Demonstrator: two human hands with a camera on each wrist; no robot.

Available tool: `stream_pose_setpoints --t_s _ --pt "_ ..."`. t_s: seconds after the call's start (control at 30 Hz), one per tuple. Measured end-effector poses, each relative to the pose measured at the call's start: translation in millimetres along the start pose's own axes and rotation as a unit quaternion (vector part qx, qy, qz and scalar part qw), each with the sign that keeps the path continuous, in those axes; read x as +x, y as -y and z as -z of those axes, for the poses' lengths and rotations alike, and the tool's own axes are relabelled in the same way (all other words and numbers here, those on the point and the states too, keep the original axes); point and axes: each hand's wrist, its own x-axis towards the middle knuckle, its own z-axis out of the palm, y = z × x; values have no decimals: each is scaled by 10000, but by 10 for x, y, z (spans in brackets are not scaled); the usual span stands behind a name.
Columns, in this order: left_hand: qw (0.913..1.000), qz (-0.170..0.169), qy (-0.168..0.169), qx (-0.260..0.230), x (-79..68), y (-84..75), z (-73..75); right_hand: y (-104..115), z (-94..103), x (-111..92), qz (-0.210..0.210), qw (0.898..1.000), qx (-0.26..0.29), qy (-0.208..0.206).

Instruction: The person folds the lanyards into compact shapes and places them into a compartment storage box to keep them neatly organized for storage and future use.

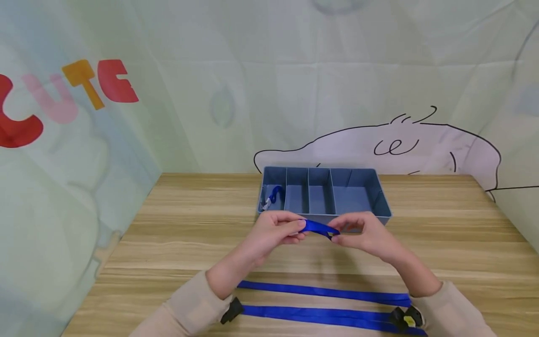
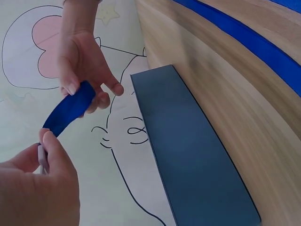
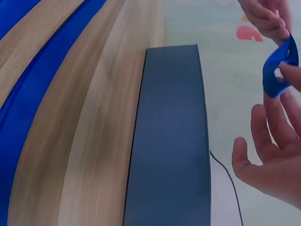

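a folded strap of flat blue fabric point(image 1: 316, 227) is held in the air above the wood-grain table point(image 1: 181, 224), between the two hands. the left hand point(image 1: 275, 230) is gripping: thumb and fingers pinch the strap's left end, so the strap extends rightward from the fingertips. a small pale grey piece point(image 2: 43, 159) shows between that thumb and the fingers; its exact form is unclear. the right hand point(image 1: 365, 234) is likewise gripping, thumb and fingertips pinching the right end, where the fabric bends into a loop.

directly behind the hands, at the table's far side, stands a blue-grey rectangular tray point(image 1: 353, 194) with four compartments. its leftmost compartment contains a bundled blue cord point(image 1: 275, 193) with a silvery clip point(image 1: 267, 203). on the near side, two long blue bands point(image 1: 324, 290) run left to right across the table. a pale printed cloth point(image 1: 189, 107) hangs behind the table.
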Motion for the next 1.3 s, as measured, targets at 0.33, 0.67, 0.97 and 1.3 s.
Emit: stream_pose_setpoints --t_s 0.33,0.67,0.97,1.3 --pt "9993 32 146 347 36 64 46 -31 80 -16 687 9764 1698 1140" --pt "9971 170 609 432 35 129 14 -63 48 17 2195 8933 3517 1738" --pt "9974 260 605 279 22 139 -9 -12 -6 46 2298 8630 4041 1979" --pt "9979 -50 541 346 -16 117 10 -4 15 -10 1853 8962 3736 1512"
